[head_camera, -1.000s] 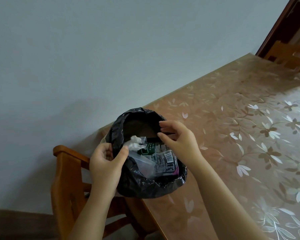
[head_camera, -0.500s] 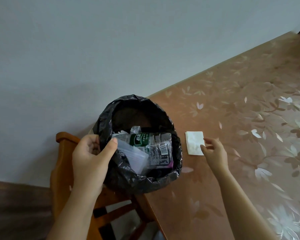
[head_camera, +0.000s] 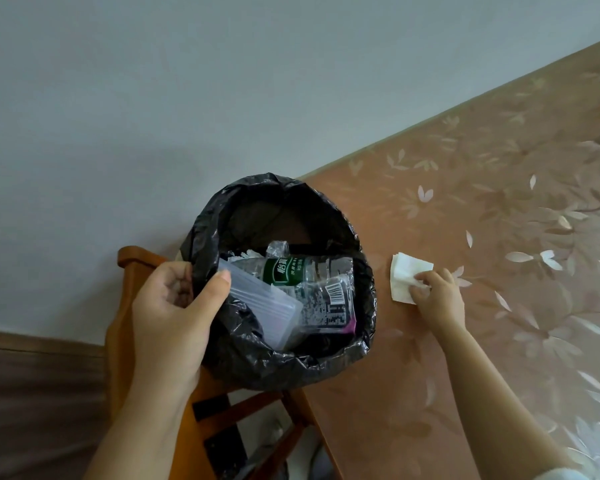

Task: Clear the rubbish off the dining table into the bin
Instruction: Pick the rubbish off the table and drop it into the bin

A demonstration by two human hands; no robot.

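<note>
The left hand (head_camera: 174,306) is clamped on the rim of the black-lined bin (head_camera: 357,355) at the table's (head_camera: 499,202) near corner, in which a green-labelled bottle (head_camera: 291,270) and plastic wrappers (head_camera: 329,303) lie, while the white tissue (head_camera: 404,277) beside it is pinched by the right hand (head_camera: 437,299).

We see a round bin lined with thin, crinkled, glossy black plastic film (head_camera: 257,355), and inside it a crushed clear plastic bottle with a green paper-like label (head_camera: 291,270), a smooth frosted translucent plastic pouch (head_camera: 260,303) and a shiny printed dark wrapper (head_camera: 329,306). Beside it a soft, matt white folded paper tissue (head_camera: 404,273) lies on our counter's smooth, faintly glossy brown floral cover (head_camera: 499,202). The orange-brown chair frame (head_camera: 132,261) looks like varnished wood.
</note>
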